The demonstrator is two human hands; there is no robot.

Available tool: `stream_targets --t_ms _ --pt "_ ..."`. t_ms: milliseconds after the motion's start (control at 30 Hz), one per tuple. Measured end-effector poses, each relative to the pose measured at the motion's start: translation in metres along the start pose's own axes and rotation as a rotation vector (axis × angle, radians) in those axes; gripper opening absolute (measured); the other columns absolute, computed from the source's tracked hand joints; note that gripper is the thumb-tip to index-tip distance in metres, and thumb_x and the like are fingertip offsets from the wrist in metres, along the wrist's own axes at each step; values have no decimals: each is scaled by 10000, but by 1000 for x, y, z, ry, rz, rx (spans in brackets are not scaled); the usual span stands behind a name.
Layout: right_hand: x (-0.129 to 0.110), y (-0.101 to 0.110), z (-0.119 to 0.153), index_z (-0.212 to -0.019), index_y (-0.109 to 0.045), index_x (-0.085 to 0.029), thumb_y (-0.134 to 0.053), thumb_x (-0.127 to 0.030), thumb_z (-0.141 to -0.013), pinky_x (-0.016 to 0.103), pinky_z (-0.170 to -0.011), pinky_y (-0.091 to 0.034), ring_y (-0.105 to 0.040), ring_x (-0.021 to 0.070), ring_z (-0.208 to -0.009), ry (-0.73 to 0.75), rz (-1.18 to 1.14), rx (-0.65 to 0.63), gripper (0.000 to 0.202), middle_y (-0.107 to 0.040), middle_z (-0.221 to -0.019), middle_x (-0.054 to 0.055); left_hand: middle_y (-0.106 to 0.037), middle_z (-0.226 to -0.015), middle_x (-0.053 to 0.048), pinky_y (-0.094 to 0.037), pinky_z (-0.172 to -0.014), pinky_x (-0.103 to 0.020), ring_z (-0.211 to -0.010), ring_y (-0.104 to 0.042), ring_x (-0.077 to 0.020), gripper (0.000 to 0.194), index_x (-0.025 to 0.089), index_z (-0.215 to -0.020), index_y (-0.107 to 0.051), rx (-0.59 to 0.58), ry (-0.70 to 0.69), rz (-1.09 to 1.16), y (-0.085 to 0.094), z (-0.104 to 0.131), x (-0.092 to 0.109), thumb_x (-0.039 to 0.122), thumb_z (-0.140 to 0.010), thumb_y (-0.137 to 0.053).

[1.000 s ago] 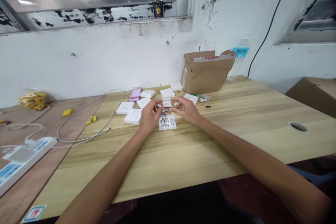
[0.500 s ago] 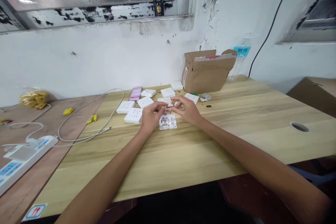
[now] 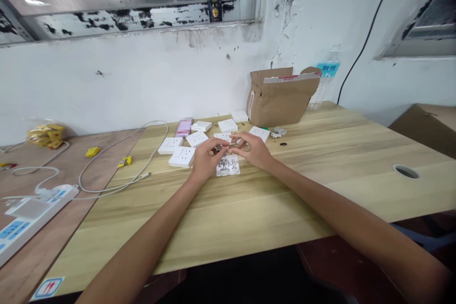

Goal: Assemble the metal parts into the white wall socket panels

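Observation:
My left hand (image 3: 207, 157) and my right hand (image 3: 254, 149) meet fingertip to fingertip over the table. Both are closed in a pinch around something small, partly hidden by the fingers and too small to name. Just below the fingertips lies an opened white socket panel (image 3: 228, 166), its inner metal parts facing up. Behind the hands another white socket plate (image 3: 223, 137) is partly covered by my fingers. White wall sockets lie around, one (image 3: 182, 156) left of my left hand and one (image 3: 260, 133) behind my right hand.
A brown cardboard box (image 3: 281, 99) stands at the back, a plastic bottle (image 3: 326, 76) behind it. Small black parts (image 3: 283, 144) lie to the right. A white cable (image 3: 117, 192) loops on the left, near a power strip (image 3: 35, 221). The table has a round hole (image 3: 406, 172).
My fingertips have come closer together and shifted slightly around the small thing. My left thumb has risen a little. The sockets and the opened panel lie where they were.

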State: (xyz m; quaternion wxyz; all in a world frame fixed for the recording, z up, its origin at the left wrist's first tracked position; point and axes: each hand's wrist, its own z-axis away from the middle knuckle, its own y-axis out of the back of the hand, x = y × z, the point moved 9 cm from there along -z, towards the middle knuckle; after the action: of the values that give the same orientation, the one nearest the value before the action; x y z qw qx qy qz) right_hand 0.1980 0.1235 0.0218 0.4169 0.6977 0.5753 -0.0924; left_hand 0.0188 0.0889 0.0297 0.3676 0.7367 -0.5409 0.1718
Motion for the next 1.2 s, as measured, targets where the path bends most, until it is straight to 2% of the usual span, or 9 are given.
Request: stream_targets --t_ms 167,433,567,700,967,1200 --pt "-4 -2 0 -1290 -779 -281 -899 -452 -947 397 -850 -651 -801 212 -795 30 -10 -29 401 -822 -1169 61 -803 -1062 -63 -577 -712 -326 -831 -717 -178 123 234 -1086 -810 -13 -69 -63 0 -1 9 331 -1070 -736" --pt "-5 -2 0 -1305 -775 -267 -894 -415 -954 369 -837 -642 -799 194 -797 28 -25 -32 399 -822 -1208 66 -764 -1071 -60 -527 -689 -314 -807 -658 -165 101 232 -1113 -770 -24 -116 -117 -1 0 16 297 -1099 -693" --pt "-4 -2 0 -1310 -780 -263 -886 -421 -954 358 -810 -646 -790 191 -790 19 -30 -37 403 -828 -1206 72 -734 -1103 -67 -508 -685 -306 -843 -652 -171 102 239 -1132 -786 -14 -129 -127 0 0 16 282 -1090 -704" --pt "-6 -2 0 -1318 -779 -264 -878 -411 -960 361 -835 -649 -792 190 -795 20 -37 -49 400 -826 -1212 72 -763 -1124 -68 -525 -712 -312 -869 -661 -178 96 240 -1141 -778 -23 -148 -134 -1 0 16 255 -1087 -701" --pt "-9 -4 0 -1328 -770 -260 -862 -402 -975 369 -839 -629 -793 196 -792 34 -5 -68 391 -825 -1170 67 -796 -1093 -50 -518 -665 -301 -771 -644 -151 86 234 -1114 -790 -19 -125 -131 -1 0 11 227 -1050 -733" --pt "-5 -4 1 -1342 -768 -270 -861 -401 -977 397 -936 -625 -795 202 -817 51 23 -67 399 -825 -1175 70 -793 -1100 -62 -525 -651 -302 -792 -653 -162 93 234 -1122 -794 -40 -105 -118 -2 1 6 249 -1050 -737"
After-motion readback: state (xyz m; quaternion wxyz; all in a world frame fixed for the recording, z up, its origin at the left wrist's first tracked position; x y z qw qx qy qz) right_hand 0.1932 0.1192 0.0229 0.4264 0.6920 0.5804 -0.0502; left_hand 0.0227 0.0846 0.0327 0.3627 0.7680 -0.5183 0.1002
